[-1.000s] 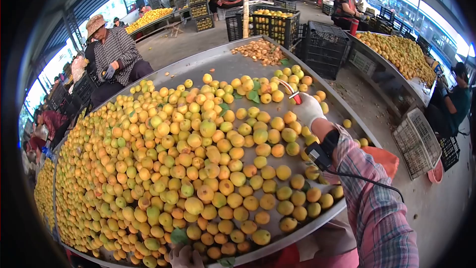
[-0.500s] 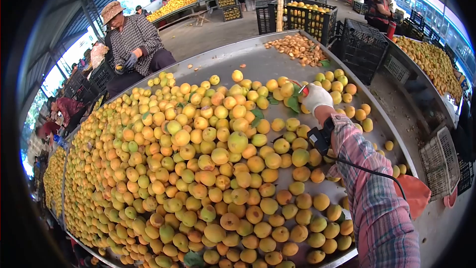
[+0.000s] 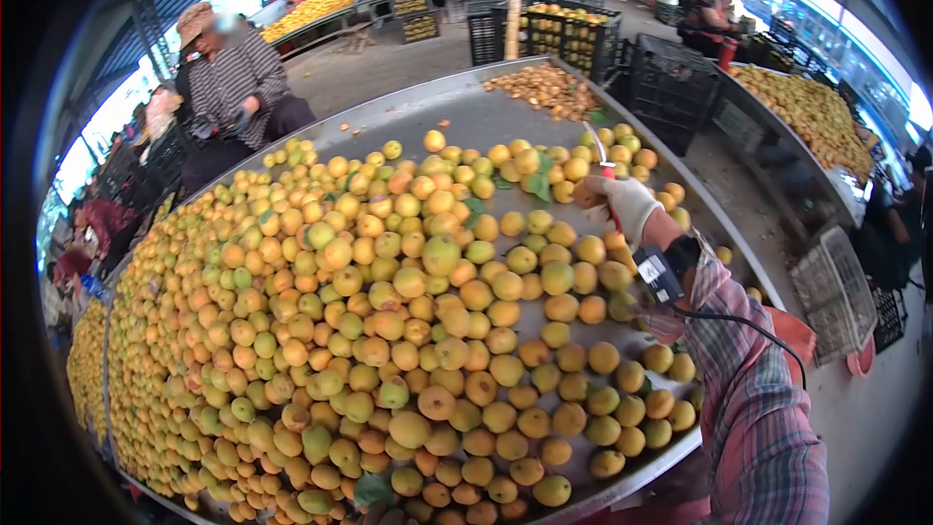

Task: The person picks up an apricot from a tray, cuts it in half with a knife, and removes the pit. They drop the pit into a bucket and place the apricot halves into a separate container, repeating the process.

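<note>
My right hand (image 3: 630, 206), in a white glove, is closed around a small knife (image 3: 608, 171) with a red handle. Its thin curved blade points up and away, toward the far corner of the metal table (image 3: 466, 122). An orange apricot (image 3: 587, 192) shows right at the fingertips of this hand; whether they grip it I cannot tell. Around the hand lie loose apricots (image 3: 557, 277), yellow to orange with some greenish, spread in a large heap to the left. Green leaves (image 3: 539, 185) lie just left of the hand. My left hand is out of view.
A pile of apricot pits (image 3: 544, 89) lies at the table's far corner. Black crates (image 3: 671, 87) stand beyond the raised rim. At far left sits a person (image 3: 238, 78) in a checked shirt. A white basket (image 3: 834, 287) and a red container (image 3: 789, 340) are at right.
My right hand has drawn back slightly, and the knife has swung from pointing left to pointing up. An apricot now shows at its fingertips. The whole view has shifted a little.
</note>
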Tool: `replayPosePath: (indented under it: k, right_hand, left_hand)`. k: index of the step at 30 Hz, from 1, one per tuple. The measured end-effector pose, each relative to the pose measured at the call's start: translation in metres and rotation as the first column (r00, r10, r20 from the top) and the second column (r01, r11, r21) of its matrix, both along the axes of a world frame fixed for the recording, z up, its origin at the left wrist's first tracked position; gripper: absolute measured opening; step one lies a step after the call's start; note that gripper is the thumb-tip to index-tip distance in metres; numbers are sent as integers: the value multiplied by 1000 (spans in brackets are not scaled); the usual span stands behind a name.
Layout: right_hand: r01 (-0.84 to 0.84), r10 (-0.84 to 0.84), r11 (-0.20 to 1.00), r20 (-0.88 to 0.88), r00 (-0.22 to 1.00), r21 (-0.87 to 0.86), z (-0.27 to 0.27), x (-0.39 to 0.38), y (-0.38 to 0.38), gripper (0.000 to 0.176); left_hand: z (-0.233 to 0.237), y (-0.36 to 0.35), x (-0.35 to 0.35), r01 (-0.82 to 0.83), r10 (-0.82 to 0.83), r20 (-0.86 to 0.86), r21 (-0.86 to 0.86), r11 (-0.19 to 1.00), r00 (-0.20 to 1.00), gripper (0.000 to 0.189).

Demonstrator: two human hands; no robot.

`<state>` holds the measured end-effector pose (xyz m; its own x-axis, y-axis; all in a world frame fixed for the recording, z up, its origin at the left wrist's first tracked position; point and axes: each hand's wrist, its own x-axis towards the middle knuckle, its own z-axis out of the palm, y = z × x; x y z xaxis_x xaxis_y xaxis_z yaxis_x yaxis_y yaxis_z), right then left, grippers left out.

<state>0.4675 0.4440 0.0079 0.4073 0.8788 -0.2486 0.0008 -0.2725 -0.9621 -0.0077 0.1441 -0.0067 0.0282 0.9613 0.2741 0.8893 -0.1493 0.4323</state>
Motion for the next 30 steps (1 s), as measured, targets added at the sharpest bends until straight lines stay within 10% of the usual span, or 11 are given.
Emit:
replayPosePath:
  k: [8, 19, 30]
  right_hand:
    - [-53, 45, 999, -428, 903, -6, 48, -19, -231, 28]
    - [341, -380, 913, -160, 911, -224, 51, -11, -586, 34]
    - [576, -504, 808, -649, 570, -122, -27, -3, -692, 26]
  left_hand:
    - [-15, -16, -8, 9, -5, -46, 94, 996, 999, 20]
    - [-49, -31, -20, 44, -34, -82, 120, 992, 996, 18]
    - [-60, -28, -30, 82, -68, -115, 117, 990, 991, 20]
